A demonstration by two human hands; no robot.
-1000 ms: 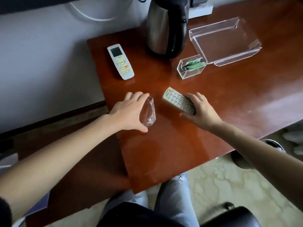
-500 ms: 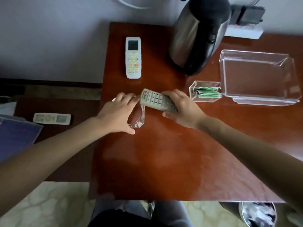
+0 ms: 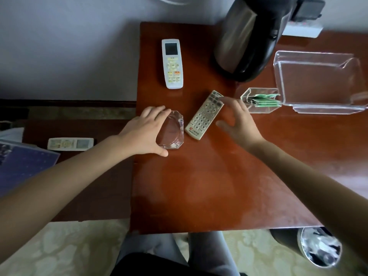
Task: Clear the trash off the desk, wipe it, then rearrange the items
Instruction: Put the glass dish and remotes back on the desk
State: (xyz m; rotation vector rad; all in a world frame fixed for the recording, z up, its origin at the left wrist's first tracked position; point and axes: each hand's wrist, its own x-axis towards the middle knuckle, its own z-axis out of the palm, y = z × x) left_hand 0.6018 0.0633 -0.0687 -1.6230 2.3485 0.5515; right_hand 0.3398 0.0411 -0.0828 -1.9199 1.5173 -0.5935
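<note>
- Two hands work over the desk [image 3: 199, 186]: my left hand [image 3: 143, 134] grips the glass ashtray [image 3: 173, 129] by its rim, near the desk's left edge.
- Ashtray: I judge it heavy, rigid, slick and chippable; hold opposite thick walls.
- My right hand [image 3: 239, 121] hovers spread wide, holding nothing, just beside the grey remote [image 3: 205, 114]: light and stiff; pinch its long sides.

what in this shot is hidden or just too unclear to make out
Head view only:
- kettle: top cut off by the upper frame edge.
- glass ashtray: left side hidden under the left hand gripping it.
- beige remote: button labels too small; unclear whether a fingertip of the right hand touches it.
- green packets in the clear holder: print too small.
- bin: contents blurred, far side hidden under the desk edge.
</note>
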